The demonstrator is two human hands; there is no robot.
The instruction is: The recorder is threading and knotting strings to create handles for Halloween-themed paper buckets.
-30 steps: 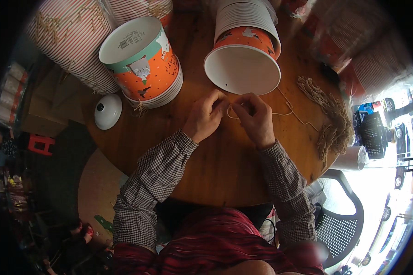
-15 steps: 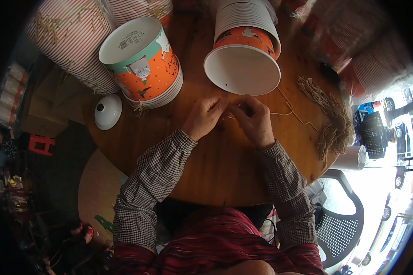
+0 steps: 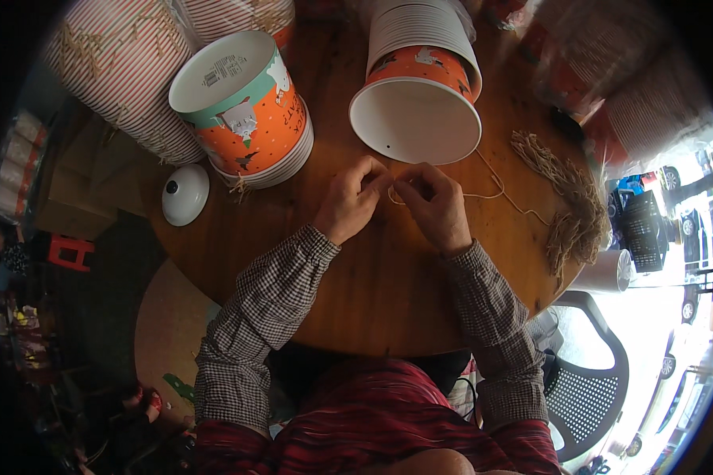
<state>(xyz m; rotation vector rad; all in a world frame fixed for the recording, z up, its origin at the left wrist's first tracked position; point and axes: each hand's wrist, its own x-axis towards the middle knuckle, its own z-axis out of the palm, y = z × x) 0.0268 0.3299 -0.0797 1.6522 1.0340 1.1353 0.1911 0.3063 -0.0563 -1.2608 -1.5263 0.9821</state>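
Observation:
Above the middle of a round wooden table (image 3: 372,293), my left hand (image 3: 350,202) and my right hand (image 3: 436,207) are close together, fingertips nearly meeting. Both are pinched on a thin tan cord (image 3: 495,192). A small loop of it shows between them. From my right hand the cord runs right to a loose tan bundle of cords (image 3: 574,226). Just beyond my hands lies a stack of paper buckets on its side; the nearest orange bucket (image 3: 424,73) turns its white mouth toward me, with a small dark hole near the rim.
At the left stands an upside-down orange bucket stack (image 3: 265,119) beside a white domed lid (image 3: 186,195) with a black knob. Tall red-striped bucket stacks (image 3: 127,71) with cords fill the far left. Plastic-wrapped stacks (image 3: 642,119) stand far right. A mesh-backed chair (image 3: 586,392) is at the right.
My fingertips have drawn slightly apart, and the cord loop between them shows more. The buckets and the cord bundle stay as they were.

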